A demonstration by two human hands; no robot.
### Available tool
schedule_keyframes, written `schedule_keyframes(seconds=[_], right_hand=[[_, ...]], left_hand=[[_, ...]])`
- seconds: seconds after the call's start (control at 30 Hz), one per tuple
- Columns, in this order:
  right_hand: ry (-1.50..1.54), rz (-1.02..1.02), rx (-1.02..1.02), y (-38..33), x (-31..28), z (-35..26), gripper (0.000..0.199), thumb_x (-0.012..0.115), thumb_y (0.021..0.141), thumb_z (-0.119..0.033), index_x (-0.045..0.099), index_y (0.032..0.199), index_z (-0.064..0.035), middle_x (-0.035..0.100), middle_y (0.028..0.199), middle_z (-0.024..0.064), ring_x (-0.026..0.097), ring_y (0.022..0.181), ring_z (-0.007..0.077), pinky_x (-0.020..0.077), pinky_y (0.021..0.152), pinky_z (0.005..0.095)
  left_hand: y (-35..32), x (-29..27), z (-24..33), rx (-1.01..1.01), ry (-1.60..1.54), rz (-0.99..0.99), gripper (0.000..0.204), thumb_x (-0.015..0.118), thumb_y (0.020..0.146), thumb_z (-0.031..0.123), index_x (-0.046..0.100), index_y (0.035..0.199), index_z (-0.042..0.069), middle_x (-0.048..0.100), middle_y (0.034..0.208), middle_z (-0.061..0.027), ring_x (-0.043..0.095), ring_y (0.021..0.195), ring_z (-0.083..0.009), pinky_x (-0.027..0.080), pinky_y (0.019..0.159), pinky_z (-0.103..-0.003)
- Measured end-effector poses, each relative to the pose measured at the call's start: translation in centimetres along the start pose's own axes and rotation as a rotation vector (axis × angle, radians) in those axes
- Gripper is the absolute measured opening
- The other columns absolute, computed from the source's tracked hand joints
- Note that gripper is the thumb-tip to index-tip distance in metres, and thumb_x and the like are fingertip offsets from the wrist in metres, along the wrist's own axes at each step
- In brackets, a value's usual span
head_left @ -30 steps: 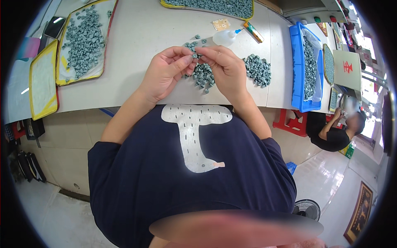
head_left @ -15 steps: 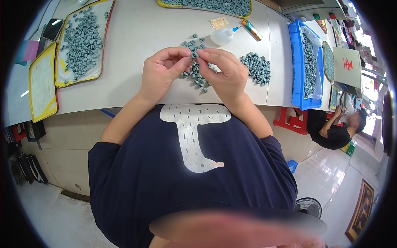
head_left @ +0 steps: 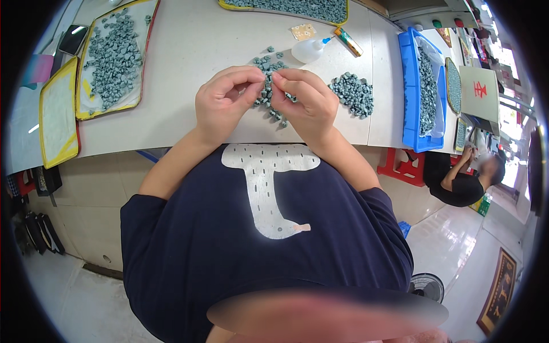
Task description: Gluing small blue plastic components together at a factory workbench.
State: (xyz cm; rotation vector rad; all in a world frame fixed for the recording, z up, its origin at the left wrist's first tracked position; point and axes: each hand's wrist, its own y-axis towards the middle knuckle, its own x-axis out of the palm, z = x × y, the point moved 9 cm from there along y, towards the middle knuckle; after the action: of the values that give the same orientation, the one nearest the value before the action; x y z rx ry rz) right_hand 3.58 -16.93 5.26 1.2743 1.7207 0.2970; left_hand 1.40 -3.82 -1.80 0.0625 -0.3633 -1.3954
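Over the pale worktable [head_left: 189,51], my left hand [head_left: 223,106] and my right hand [head_left: 311,106] meet almost fingertip to fingertip. Both have thumb and forefinger pinched together; whatever sits between them is too small to make out. Beneath and behind the fingers lies a loose pile of small grey-green pieces [head_left: 264,60], partly hidden by my hands. A second pile of similar pieces [head_left: 351,94] is just right of my right hand. Beyond it rest a white squeeze bottle [head_left: 307,51] with a blue tip, a yellow-green tube [head_left: 348,42] and a small tan card [head_left: 303,32].
At left, a yellow-rimmed tray [head_left: 87,111] holds many pieces, beside another yellow-edged tray [head_left: 59,114] and a phone [head_left: 73,39]. A filled tray [head_left: 286,8] lies at the back. To the right stands a blue bin [head_left: 409,91]; a seated person [head_left: 460,183] works beyond.
My right hand has shifted slightly left and down, its fingers more tightly bent. My left hand has moved only a little. The piles and trays look the same.
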Motion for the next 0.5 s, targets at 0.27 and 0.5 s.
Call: schedule_keyframes(seconds=[0.27,0.5], right_hand=[[0.220,0.073,0.209,-0.3,-0.8,1.6,0.022,0.072,0.066,0.013,0.064,0.085,0.0038,0.068,0.085,0.0140,0.066,0.072,0.0166,0.0547,0.058,0.0252],[0.000,0.044,-0.044,0.6,-1.4,-1.0,0.020,0.073,0.067,0.010,0.065,0.084,0.0029,0.068,0.085,0.0130,0.066,0.069,0.0174,0.0543,0.058,0.0240]], left_hand=[[0.3,0.6,0.6,0.014,-0.213,-0.055,0.015,0.061,0.085,-0.008,0.063,0.099,-0.005,0.061,0.105,-0.0121,0.062,0.086,-0.0144,0.054,0.075,-0.025],[0.1,0.6,0.5,0.048,-0.225,-0.055,0.015,0.060,0.085,-0.009,0.063,0.100,-0.005,0.061,0.105,-0.0129,0.061,0.087,-0.0151,0.054,0.076,-0.026]])
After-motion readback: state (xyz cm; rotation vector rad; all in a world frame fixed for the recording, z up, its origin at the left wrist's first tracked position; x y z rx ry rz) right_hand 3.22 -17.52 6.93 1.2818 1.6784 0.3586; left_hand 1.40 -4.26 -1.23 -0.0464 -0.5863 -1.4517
